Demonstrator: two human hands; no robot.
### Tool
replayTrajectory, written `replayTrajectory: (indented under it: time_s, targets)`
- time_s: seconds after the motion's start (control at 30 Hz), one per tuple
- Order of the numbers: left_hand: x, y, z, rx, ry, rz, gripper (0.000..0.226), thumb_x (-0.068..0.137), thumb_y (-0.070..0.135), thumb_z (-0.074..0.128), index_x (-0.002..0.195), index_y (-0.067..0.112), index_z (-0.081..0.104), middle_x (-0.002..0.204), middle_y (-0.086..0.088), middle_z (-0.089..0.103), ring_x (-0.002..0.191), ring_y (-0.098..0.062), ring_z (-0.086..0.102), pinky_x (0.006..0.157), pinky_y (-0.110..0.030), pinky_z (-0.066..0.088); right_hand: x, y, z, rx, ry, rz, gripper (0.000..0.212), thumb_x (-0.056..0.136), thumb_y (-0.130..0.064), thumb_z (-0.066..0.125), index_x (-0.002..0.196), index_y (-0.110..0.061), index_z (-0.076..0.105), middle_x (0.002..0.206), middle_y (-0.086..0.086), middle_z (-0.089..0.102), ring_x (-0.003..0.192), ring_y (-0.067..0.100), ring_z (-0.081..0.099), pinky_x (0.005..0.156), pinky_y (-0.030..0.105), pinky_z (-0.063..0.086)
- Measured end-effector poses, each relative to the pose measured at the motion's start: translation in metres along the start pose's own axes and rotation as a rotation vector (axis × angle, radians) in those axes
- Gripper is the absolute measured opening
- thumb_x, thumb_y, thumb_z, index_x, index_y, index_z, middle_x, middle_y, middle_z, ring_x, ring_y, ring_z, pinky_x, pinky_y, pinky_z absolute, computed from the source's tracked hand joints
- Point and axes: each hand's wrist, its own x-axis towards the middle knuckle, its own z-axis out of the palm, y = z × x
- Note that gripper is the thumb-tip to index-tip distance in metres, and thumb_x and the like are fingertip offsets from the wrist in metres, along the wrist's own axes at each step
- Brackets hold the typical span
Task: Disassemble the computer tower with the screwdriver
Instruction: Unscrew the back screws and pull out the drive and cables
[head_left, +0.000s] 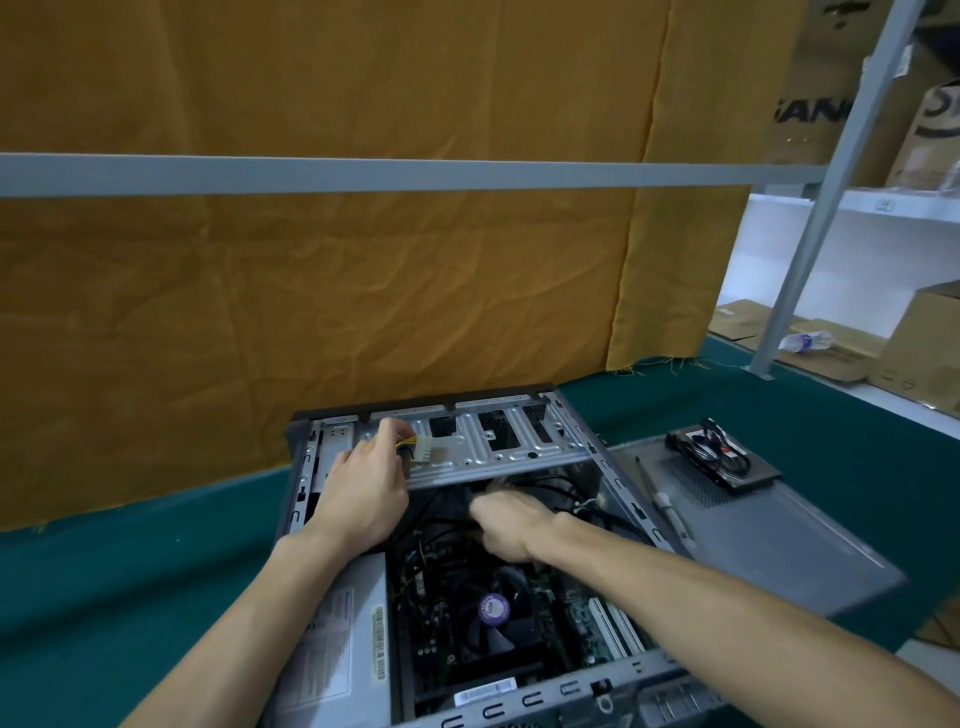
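**benchrat:** The computer tower (467, 545) lies on its side, open, at 6 o'clock on the green cloth (130, 597). Left hand (363, 493) pinches a white Molex-type plug (422, 448) by its yellow and black wires up at the drive cage (483, 441). Right hand (506, 522) is curled into the black cables (571, 499) below; blurred, so I can't tell what it's got.

**solderjoe:** Yanking by the wires could pull pins out of that plug. Blind tugging near the CPU fan (493, 610) might snag something too.

**benchrat:** Screwdriver (662, 499) sits untouched on the removed side panel (769, 519) at 3 o'clock, near the pulled drive (722, 457).
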Motion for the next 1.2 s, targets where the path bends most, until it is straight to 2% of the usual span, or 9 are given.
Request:
replayTrajectory:
  time_s: [0.17, 0.3, 0.4, 0.53, 0.73, 0.9, 1.03, 1.13, 1.2]
  targets:
    - [0.000, -0.001, -0.001, -0.008, -0.006, -0.003, 0.031, 0.099, 0.008, 0.040, 0.126, 0.023, 0.038, 0.110, -0.009, 0.065, 0.100, -0.032, 0.057, 0.085, -0.038, 0.033, 0.000, -0.002, 0.001, -0.004, 0.002, 0.008, 0.013, 0.088, 0.004, 0.054, 0.094, -0.006, 0.058, 0.112, 0.024, 0.068, 0.103, 0.040, 0.067, 0.074, 0.036, 0.047]
    - [0.000, -0.001, 0.000, -0.005, -0.010, -0.001, 0.031, 0.099, 0.008, 0.039, 0.125, 0.024, 0.038, 0.109, -0.009, 0.066, 0.099, -0.031, 0.057, 0.084, -0.037, 0.031, 0.001, -0.001, 0.001, 0.019, -0.012, 0.029, 0.018, 0.089, 0.003, 0.053, 0.104, -0.002, 0.061, 0.114, 0.024, 0.067, 0.105, 0.040, 0.066, 0.077, 0.037, 0.047]
    - [-0.001, -0.002, -0.001, -0.001, -0.005, -0.008, 0.030, 0.100, 0.008, 0.039, 0.126, 0.023, 0.038, 0.112, -0.008, 0.065, 0.102, -0.031, 0.057, 0.084, -0.036, 0.031, 0.000, -0.001, 0.001, 0.007, -0.003, 0.001, 0.014, 0.089, 0.005, 0.053, 0.096, -0.006, 0.057, 0.113, 0.024, 0.067, 0.104, 0.040, 0.066, 0.072, 0.034, 0.044]
    - [-0.003, -0.001, -0.001, -0.006, -0.012, -0.013, 0.029, 0.100, 0.008, 0.038, 0.125, 0.024, 0.037, 0.112, -0.007, 0.065, 0.102, -0.030, 0.057, 0.085, -0.036, 0.031, 0.001, 0.001, 0.002, 0.010, 0.008, 0.013, 0.021, 0.089, 0.004, 0.052, 0.107, -0.003, 0.060, 0.117, 0.023, 0.066, 0.108, 0.039, 0.065, 0.079, 0.037, 0.048]
    - [-0.005, 0.002, -0.005, -0.029, -0.028, -0.013, 0.030, 0.102, 0.009, 0.036, 0.129, 0.022, 0.038, 0.123, -0.008, 0.064, 0.107, -0.032, 0.056, 0.084, -0.035, 0.032, -0.001, 0.002, 0.002, 0.048, 0.000, 0.018, 0.018, 0.089, 0.003, 0.052, 0.104, -0.002, 0.061, 0.111, 0.022, 0.067, 0.102, 0.039, 0.066, 0.073, 0.036, 0.047]
    - [-0.009, 0.000, -0.008, -0.087, -0.060, 0.004, 0.027, 0.105, 0.013, 0.036, 0.129, 0.024, 0.038, 0.117, -0.009, 0.066, 0.086, -0.028, 0.050, 0.076, -0.035, 0.030, -0.008, 0.001, -0.008, 0.125, 0.042, 0.030, 0.009, 0.094, -0.003, 0.051, 0.088, -0.009, 0.055, 0.097, 0.019, 0.063, 0.093, 0.037, 0.064, 0.070, 0.033, 0.042]
    - [-0.013, 0.004, -0.016, -0.194, -0.075, 0.010, 0.029, 0.105, 0.020, 0.046, 0.133, 0.024, 0.047, 0.126, -0.004, 0.063, 0.113, -0.031, 0.057, 0.093, -0.043, 0.045, -0.023, -0.011, -0.015, -0.072, 0.040, -0.051, 0.015, 0.091, -0.006, 0.055, 0.101, -0.002, 0.064, 0.109, 0.024, 0.068, 0.099, 0.044, 0.066, 0.070, 0.038, 0.046]
    - [-0.025, 0.003, -0.024, -0.160, -0.088, 0.047, 0.044, 0.100, 0.019, 0.055, 0.142, 0.028, 0.044, 0.129, -0.005, 0.060, 0.120, -0.030, 0.052, 0.099, -0.046, 0.044, -0.033, -0.023, -0.026, -0.137, 0.134, -0.156, 0.020, 0.093, -0.023, 0.056, 0.104, -0.008, 0.064, 0.113, 0.020, 0.067, 0.102, 0.042, 0.065, 0.078, 0.044, 0.050]
    - [-0.036, -0.001, -0.028, -0.180, -0.093, 0.007, 0.056, 0.097, 0.020, 0.061, 0.147, 0.027, 0.036, 0.138, -0.007, 0.056, 0.129, -0.028, 0.049, 0.105, -0.046, 0.042, -0.039, -0.028, -0.032, -0.110, 0.207, -0.200, 0.022, 0.096, -0.032, 0.053, 0.104, -0.013, 0.061, 0.110, 0.016, 0.069, 0.100, 0.040, 0.065, 0.075, 0.043, 0.048]
